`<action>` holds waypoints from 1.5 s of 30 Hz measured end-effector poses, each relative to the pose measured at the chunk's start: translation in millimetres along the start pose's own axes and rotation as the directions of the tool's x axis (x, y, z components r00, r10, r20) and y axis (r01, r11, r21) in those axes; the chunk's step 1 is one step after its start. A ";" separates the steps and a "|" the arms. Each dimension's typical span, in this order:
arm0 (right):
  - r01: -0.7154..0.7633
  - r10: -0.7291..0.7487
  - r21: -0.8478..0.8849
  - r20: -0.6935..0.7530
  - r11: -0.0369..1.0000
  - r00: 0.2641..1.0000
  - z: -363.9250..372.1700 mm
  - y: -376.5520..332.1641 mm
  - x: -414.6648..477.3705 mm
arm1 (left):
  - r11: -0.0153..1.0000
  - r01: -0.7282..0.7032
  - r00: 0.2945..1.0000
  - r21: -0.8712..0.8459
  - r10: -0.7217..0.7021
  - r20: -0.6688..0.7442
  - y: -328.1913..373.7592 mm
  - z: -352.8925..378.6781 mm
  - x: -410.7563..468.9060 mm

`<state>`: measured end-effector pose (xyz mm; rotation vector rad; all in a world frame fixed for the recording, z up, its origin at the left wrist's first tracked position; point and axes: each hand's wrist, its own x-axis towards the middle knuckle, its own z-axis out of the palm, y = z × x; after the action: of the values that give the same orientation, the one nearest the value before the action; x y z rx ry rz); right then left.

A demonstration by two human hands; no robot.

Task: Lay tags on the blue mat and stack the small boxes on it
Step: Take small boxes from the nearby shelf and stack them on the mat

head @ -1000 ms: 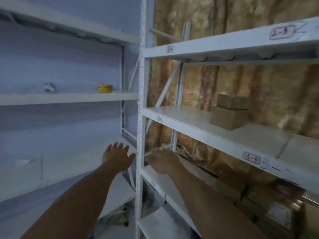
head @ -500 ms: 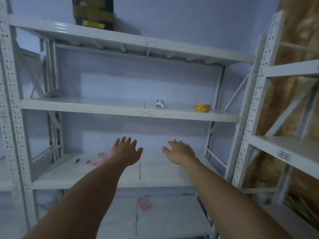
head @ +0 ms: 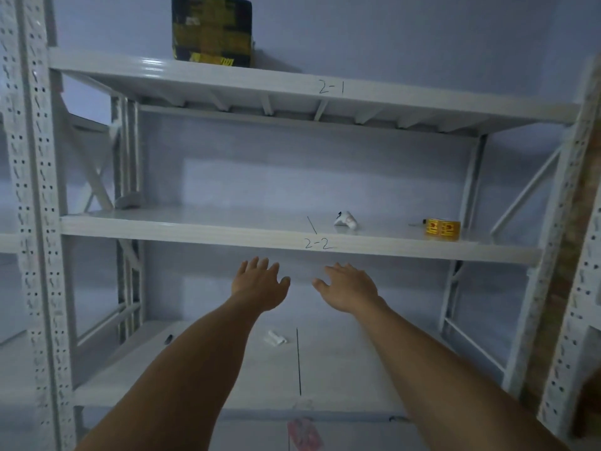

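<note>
I had both arms stretched out in front of me toward the white metal rack. My left grip was released, fingers spread and straight, back of the hand up, holding nothing. My right grip was just beside it, not touching, also released with the fingers fanned out and nothing in it. Both hung in the gap under the shelf marked 2-2 and above the lower shelf.

On the 2-2 shelf, toward the right, a small white object lay near a yellow roll (the two well apart from each other). A dark box with yellow print stood on the top shelf marked 2-1. On the lower shelf, a white scrap lay between my forearms and a small dark bit lay off to the left.

Below that shelf's front edge there was a pink slip, too blurred for me to tell whether it was one of the tags. Where the blue mat and the small boxes were, I could not tell from here.
</note>
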<state>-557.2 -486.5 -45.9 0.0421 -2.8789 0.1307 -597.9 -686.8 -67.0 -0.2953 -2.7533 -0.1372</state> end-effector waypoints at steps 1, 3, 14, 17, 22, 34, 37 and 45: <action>-0.005 0.005 -0.014 -0.008 1.000 1.000 -0.3 3.2 11.3 | 1.000 -0.008 1.000 -0.007 0.008 0.001 0.4 1.8 13.2; -0.029 0.028 -0.043 -0.025 0.999 0.999 -2.0 12.3 30.3 | 0.999 -0.036 0.999 -0.024 0.036 -0.012 5.6 6.2 38.4; -0.337 0.325 -0.159 -0.096 0.928 0.941 -34.3 136.3 9.8 | 0.903 -0.397 0.917 -0.164 0.395 -0.043 161.9 27.2 106.2; -0.459 0.435 -0.171 -0.161 0.872 0.886 -51.7 184.7 -34.3 | 0.820 -0.529 0.845 -0.220 0.533 -0.042 239.0 25.3 101.8; -0.668 0.620 -0.208 -0.253 0.715 0.743 -89.2 244.0 -130.7 | 0.622 -0.722 0.680 -0.302 0.719 -0.144 371.9 14.6 53.3; -0.977 0.883 -0.040 -0.422 0.209 0.207 -169.3 309.4 -340.2 | 0.132 -0.864 0.279 -0.485 0.928 -0.246 568.0 -51.7 -86.5; -0.990 0.883 0.107 -0.469 0.090 0.030 -183.6 320.8 -383.2 | 0.036 -0.804 0.220 -0.594 0.946 -0.240 600.6 -72.4 -114.0; -0.891 0.825 0.453 -0.512 0.024 -0.239 -229.0 373.2 -460.0 | -0.121 -0.450 0.189 -0.885 0.956 -0.227 699.8 -110.0 -154.6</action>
<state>-69.4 -85.8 24.3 -1.7724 -1.4462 0.1970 -263.2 -49.1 17.7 -2.5752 -1.9717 -1.2688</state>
